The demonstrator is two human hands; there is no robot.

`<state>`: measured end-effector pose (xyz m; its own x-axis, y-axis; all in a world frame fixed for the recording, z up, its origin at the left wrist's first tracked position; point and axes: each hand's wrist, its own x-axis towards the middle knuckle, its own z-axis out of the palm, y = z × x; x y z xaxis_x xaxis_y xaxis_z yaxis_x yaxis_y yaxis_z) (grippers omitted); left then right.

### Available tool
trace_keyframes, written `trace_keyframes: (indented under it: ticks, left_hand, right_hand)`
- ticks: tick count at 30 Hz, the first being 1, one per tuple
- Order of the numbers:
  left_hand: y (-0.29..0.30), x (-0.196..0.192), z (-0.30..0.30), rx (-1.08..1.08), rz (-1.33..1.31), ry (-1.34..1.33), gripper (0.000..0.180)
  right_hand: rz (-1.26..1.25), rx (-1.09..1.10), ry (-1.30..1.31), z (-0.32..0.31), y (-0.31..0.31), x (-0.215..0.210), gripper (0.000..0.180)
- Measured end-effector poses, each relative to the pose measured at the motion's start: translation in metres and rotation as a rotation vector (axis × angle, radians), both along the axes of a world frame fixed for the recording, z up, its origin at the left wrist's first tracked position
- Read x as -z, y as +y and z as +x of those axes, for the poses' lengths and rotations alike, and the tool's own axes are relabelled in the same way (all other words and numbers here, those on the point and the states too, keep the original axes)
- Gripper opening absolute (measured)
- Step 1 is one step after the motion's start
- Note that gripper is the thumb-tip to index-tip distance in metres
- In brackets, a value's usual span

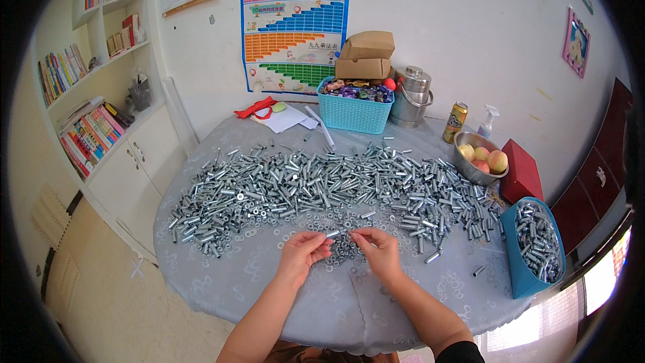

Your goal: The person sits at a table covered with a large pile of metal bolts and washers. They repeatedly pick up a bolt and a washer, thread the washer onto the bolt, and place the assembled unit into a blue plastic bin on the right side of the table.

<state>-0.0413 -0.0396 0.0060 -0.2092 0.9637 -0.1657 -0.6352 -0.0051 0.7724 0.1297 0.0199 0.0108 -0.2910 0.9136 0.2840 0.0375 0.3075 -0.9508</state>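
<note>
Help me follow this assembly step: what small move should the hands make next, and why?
Probably bring the right hand in to the left hand and slip its small part onto the bolt. The left fingertips pinch that bolt with its end pointing right, above the small pile of nuts.

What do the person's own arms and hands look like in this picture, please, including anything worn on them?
Both forearms come in bare from the lower edge. The left hand and the right hand wear no gloves, and no rings, watch or bracelet show. A dark sleeve edge shows at the bottom on the right arm. No sleeve is visible on the left arm in view.
</note>
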Motion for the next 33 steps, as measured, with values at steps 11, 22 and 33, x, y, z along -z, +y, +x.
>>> trace_keyframes:
  ticks: [11, 22, 33]
  left_hand:
    - [0.001, 0.004, 0.001, 0.07, -0.005, 0.014, 0.01]
    - [0.0, 0.003, -0.001, -0.013, 0.02, -0.032, 0.009]
    - [0.001, 0.004, -0.001, 0.01, 0.009, -0.054, 0.01]
  right_hand:
    - [0.089, -0.11, -0.021, 0.001, 0.002, -0.002, 0.022]
    - [0.747, -0.291, -0.562, -0.003, -0.01, -0.008, 0.02]
    - [-0.106, -0.098, 0.126, 0.0, 0.009, 0.011, 0.018]
